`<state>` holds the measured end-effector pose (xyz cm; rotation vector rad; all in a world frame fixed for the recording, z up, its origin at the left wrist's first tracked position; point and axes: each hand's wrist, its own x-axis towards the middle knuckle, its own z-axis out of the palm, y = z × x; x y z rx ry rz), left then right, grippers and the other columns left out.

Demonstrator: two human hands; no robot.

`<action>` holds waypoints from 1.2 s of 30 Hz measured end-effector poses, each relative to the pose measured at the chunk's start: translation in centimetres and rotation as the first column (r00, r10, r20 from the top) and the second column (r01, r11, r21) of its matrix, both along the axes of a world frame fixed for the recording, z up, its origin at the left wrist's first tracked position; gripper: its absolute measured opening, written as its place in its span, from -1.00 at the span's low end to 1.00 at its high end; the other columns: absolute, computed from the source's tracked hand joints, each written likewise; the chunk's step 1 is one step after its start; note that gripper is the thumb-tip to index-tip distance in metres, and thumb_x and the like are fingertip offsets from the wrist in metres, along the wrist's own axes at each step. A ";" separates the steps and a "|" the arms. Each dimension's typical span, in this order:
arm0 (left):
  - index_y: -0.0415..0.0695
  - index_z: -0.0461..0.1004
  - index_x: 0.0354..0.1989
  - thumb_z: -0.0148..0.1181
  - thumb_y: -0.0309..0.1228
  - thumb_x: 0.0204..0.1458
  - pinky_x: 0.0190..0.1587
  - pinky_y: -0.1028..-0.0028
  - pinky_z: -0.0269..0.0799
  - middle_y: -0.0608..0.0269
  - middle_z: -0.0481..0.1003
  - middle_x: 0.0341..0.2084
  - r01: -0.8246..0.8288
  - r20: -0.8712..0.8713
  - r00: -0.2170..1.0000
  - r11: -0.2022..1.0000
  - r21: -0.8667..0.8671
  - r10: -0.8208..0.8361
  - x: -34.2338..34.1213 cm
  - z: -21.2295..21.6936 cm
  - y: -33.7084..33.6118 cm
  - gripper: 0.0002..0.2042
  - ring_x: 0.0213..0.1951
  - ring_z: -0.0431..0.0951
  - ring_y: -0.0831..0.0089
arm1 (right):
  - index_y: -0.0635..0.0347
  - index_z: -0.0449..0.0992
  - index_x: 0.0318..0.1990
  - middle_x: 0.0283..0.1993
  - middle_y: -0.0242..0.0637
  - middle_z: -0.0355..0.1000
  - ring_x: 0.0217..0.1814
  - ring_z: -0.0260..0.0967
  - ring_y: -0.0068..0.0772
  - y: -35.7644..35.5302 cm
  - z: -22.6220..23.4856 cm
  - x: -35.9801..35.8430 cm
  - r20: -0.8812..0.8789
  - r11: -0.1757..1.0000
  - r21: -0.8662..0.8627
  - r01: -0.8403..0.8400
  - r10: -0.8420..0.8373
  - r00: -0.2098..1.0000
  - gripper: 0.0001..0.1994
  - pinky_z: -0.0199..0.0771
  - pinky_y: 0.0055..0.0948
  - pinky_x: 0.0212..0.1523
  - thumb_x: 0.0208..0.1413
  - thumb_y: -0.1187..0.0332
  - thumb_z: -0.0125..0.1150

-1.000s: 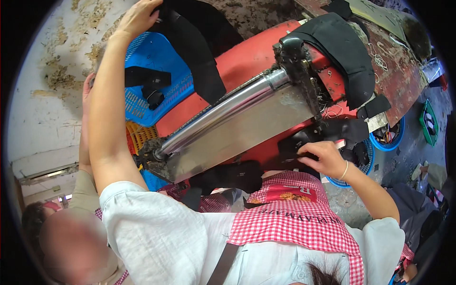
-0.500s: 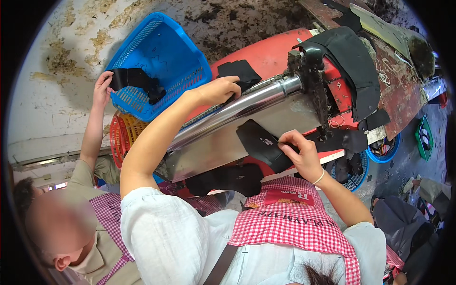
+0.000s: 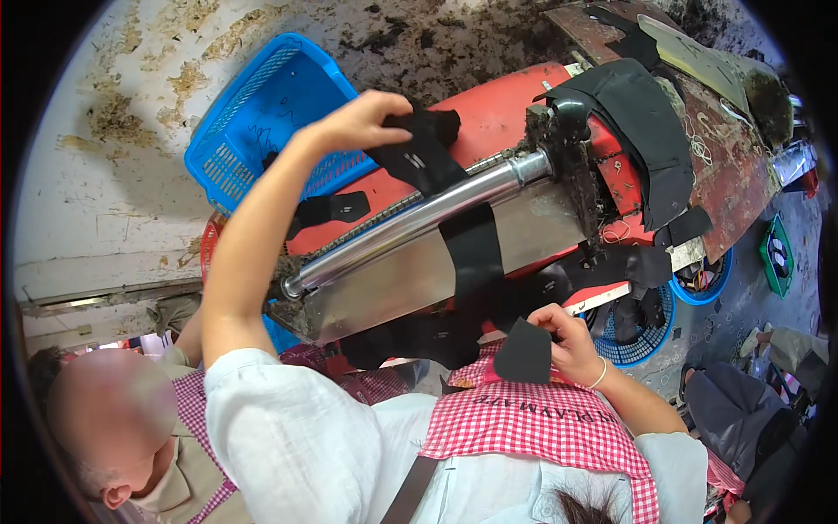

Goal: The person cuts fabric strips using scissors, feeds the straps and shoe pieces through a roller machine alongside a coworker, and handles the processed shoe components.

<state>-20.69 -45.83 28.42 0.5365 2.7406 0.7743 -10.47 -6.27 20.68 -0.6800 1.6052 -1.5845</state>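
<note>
My left hand (image 3: 371,124) reaches over the far side of a shiny metal roller (image 3: 428,218), thumb and fingers closed on the edge of a black flat piece (image 3: 423,162) that hangs down to the roller. A second black piece (image 3: 471,249) lies across the metal plate in front of the roller. Near my apron, my right hand (image 3: 573,348) pinches a small dark piece (image 3: 524,352) with an angled top. More black pieces (image 3: 428,339) lie along the machine's near edge.
The blue basket (image 3: 205,162) stands behind my left arm. Another black piece (image 3: 332,210) rests on the red machine cover (image 3: 502,105). Black sheets (image 3: 646,131) drape over the right end. Blue baskets (image 3: 650,345) sit below right. A co-worker (image 3: 188,419) is at my left.
My left hand has moved left and up, holding a black piece. My right hand has come down toward my apron. The co-worker's hand has left the blue basket.
</note>
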 end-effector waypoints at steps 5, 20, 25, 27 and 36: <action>-0.33 0.37 -0.28 0.27 -0.40 -0.18 -0.24 0.50 0.31 0.16 0.44 -0.42 -0.093 -0.138 0.989 0.965 -0.247 0.060 -2.6 6.7 -1.0 -0.67 -0.34 0.39 0.46 | 0.36 0.33 -0.08 -0.27 -0.32 0.43 -0.25 0.34 -0.69 -0.2 -1.2 -0.1 0.200 0.995 0.078 0.065 -0.079 0.977 -0.73 0.36 -0.66 -0.26 0.03 0.50 0.07; -0.11 0.49 -0.28 -0.04 -0.67 -0.30 -0.10 0.38 0.28 0.08 0.43 -0.32 0.112 0.078 0.992 0.959 -0.259 -0.095 -1.8 -1.3 3.4 -0.65 -0.17 0.38 0.20 | 0.46 0.31 -0.07 -0.25 -0.28 0.43 -0.24 0.33 -0.66 -6.9 -3.1 -1.7 0.321 0.960 -0.097 0.262 -0.218 0.922 -0.71 0.34 -0.67 -0.26 0.06 0.47 0.02; -0.28 0.46 -0.33 0.00 -0.25 -0.01 -0.17 0.43 0.25 0.04 0.35 -0.34 -0.215 0.394 0.902 0.975 0.053 0.177 1.9 -6.8 5.1 -0.70 -0.21 0.35 0.31 | 0.36 0.36 -0.38 -0.62 -0.36 0.20 -0.53 0.13 -0.71 -5.0 -3.9 -0.5 0.083 0.989 0.146 0.005 -0.018 0.996 -0.73 0.21 -0.63 -0.54 -0.09 0.31 0.22; -0.31 0.43 -0.35 0.15 -0.25 -0.11 -0.24 0.46 0.29 0.11 0.39 -0.42 -0.158 0.239 0.956 0.984 -0.080 0.173 1.5 -6.1 5.0 -0.69 -0.29 0.38 0.40 | 0.32 0.41 -0.36 -0.58 -0.26 0.33 -0.43 0.33 -0.52 -1.8 -4.8 0.1 0.161 0.987 0.027 -0.157 0.151 0.975 -0.74 0.36 -0.47 -0.39 -0.11 0.29 0.23; -0.35 0.37 -0.21 0.24 -0.45 -0.18 -0.15 0.55 0.29 0.25 0.43 -0.33 -0.104 0.114 0.986 0.978 -0.179 0.125 -4.1 6.3 0.0 -0.65 -0.23 0.38 0.54 | 0.12 0.48 -0.24 -0.28 -0.18 0.38 -0.15 0.30 -0.17 3.2 -16.5 -8.3 -0.863 0.907 0.387 0.166 0.292 0.412 -0.74 0.21 -0.16 -0.03 -0.17 0.34 0.14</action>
